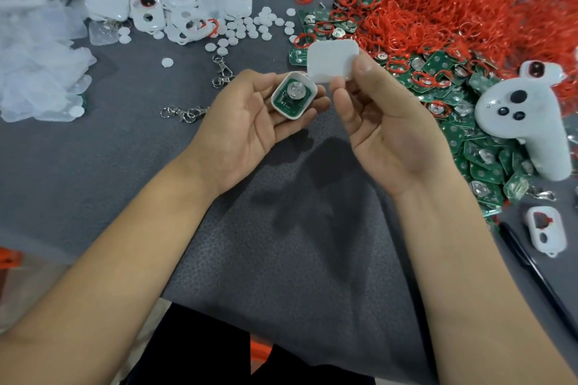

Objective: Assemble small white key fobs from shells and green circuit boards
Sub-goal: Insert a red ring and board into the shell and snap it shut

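Two hands, left hand (247, 116) fingers cradling board-filled shell (293, 96); right hand (384, 131) fingers pinching white cover (333, 61)

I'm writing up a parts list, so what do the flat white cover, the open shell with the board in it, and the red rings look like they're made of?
Flat white cover: apparently molded plastic, smooth, matte, with rounded corners. Open shell: the same white plastic look, a thin rim round a green circuit board with a shiny metal disc, probably a coin cell. Red rings: thin and bent out of shape, likely rubber or silicone.
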Demonstrator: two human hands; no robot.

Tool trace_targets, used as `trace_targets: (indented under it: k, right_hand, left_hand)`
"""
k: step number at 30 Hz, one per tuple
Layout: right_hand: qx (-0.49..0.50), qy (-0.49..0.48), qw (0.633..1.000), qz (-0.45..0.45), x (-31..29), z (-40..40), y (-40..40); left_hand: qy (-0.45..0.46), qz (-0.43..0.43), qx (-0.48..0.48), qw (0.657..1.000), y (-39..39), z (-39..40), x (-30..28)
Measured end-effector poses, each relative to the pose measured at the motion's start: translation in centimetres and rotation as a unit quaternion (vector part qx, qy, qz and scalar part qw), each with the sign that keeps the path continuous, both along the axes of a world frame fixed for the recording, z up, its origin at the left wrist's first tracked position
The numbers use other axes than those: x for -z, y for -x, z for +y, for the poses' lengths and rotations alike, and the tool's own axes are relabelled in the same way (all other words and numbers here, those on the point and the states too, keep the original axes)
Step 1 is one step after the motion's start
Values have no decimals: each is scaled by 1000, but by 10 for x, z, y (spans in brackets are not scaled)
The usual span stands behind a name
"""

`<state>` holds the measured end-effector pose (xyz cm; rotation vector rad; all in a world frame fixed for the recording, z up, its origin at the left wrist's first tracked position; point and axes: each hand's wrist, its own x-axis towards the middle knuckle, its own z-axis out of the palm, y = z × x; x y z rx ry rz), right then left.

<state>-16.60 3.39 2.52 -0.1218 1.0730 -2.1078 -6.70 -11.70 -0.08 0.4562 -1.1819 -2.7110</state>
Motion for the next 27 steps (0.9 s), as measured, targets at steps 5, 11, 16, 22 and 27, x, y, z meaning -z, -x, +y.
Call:
trace_targets:
  k: [5, 11, 16, 22, 27]
  right_hand:
    - [-28, 31, 999, -31, -2, 0, 0]
    - [5, -13, 1000, 17, 4, 0, 2]
    - [54, -141, 970, 188, 6, -1, -2]
    - [33, -140, 965, 218, 6, -3, -6]
    - [11, -136, 952, 275, 7, -3, -8]
  left_hand:
    - [6, 4, 3, 1000, -1, 1, 0]
    - [2, 9, 5, 1000, -1, 1, 1]
    - [16, 0, 14, 1000, 0, 1, 1]
    - [71, -19, 45, 996, 0, 2, -1]
    - [102, -35, 56, 993, 0, 5, -3]
